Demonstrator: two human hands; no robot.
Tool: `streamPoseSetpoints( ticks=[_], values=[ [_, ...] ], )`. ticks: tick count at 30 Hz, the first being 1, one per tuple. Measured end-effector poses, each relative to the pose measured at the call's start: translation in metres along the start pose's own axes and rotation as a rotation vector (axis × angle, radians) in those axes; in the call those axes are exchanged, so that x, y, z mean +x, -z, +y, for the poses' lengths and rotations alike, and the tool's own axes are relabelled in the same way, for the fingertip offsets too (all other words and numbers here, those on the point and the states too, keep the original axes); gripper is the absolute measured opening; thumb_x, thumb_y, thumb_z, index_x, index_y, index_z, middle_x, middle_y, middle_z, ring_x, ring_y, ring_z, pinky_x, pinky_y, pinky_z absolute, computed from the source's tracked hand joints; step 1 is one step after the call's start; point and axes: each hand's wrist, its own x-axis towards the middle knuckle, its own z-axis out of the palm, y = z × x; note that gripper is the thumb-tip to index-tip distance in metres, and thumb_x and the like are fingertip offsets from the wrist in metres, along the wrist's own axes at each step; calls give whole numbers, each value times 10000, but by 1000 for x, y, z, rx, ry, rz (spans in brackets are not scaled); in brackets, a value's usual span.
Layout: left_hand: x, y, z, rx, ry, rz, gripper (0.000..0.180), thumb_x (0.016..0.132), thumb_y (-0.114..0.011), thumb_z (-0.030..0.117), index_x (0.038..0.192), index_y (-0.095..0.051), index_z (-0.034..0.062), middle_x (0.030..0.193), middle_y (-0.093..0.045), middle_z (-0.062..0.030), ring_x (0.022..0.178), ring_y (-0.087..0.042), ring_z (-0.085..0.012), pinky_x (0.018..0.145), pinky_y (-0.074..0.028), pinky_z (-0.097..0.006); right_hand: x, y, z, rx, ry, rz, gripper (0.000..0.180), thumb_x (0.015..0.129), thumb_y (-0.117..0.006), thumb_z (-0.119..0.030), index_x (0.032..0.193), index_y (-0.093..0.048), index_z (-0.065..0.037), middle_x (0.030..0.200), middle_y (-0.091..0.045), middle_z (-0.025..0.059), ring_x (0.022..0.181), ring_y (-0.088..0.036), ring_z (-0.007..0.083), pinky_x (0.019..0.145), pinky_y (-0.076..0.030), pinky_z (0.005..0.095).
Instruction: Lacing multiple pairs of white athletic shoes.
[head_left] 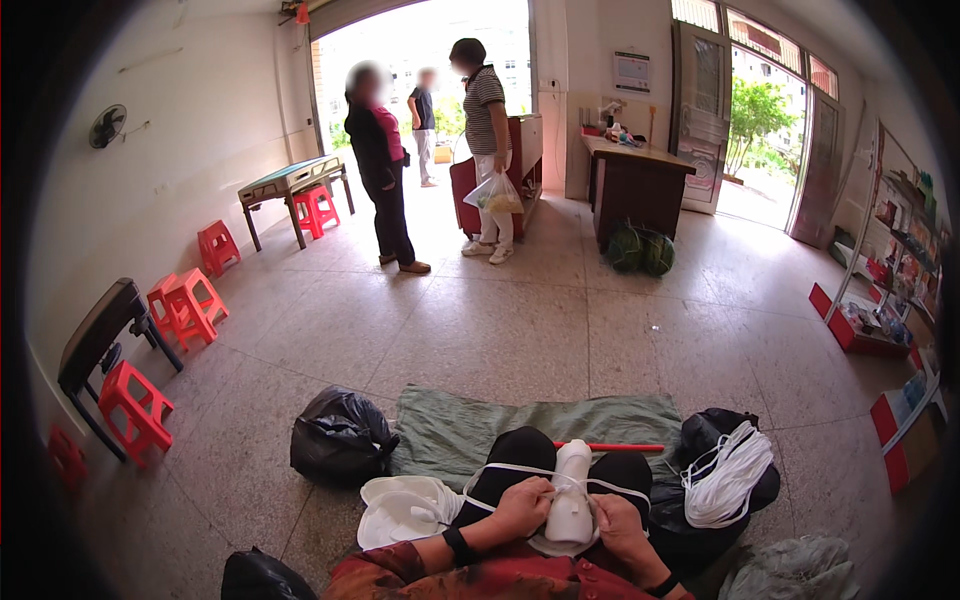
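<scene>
Curling fingers of left hand (522,507) and right hand (620,524) by white form (570,520); cannot tell exact pinch; best keep white cord (520,467) taut.

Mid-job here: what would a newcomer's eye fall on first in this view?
Likely the white rounded form low in the middle, between the left hand and right hand, a white cord crossing over it. Next, the red stools along the left wall, and the person in the striped top near the bright opening at the back.

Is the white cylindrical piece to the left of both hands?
No, the white cylindrical piece sits between the left hand and the right hand.
</scene>
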Motion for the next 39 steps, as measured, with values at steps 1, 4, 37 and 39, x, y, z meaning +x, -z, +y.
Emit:
streamPoseSetpoints(
  ticks=[1,4,37,39],
  values=[
    [1,1,0,-32,26,-19,171,820,-558,94,943,-655,26,940,-652,-160,888,-647,-353,797,-519,-419,2,-1,-1,-6,15,11,197,914,-564,-104,1042,-690,-23,936,-684,181,883,-657,355,779,-517,410],
    [6,8,7,-38,37,-60,182,823,-561,83,979,-647,42,967,-659,-156,909,-650,-356,806,-519,-399,11,1,-4,-62,52,39,179,903,-577,-100,1014,-692,-20,924,-682,185,867,-659,354,764,-518,416],
    [32,41,86,-692,147,-545,313,1038,-481,309,976,-600,26,851,-597,-9,883,-556,-124,856,-430,-248,62,51,-66,677,-6,98,116,909,-664,-91,836,-615,-15,649,-510,-10,606,-446,55,532,-381,261],
    [19,58,82,-1069,301,-635,376,1050,-432,295,738,-458,86,668,-425,15,606,-447,-101,605,-434,-291,49,84,-86,384,-77,85,216,939,-646,-148,766,-584,-34,625,-431,-45,595,-373,38,500,-319,247]
  ],
)
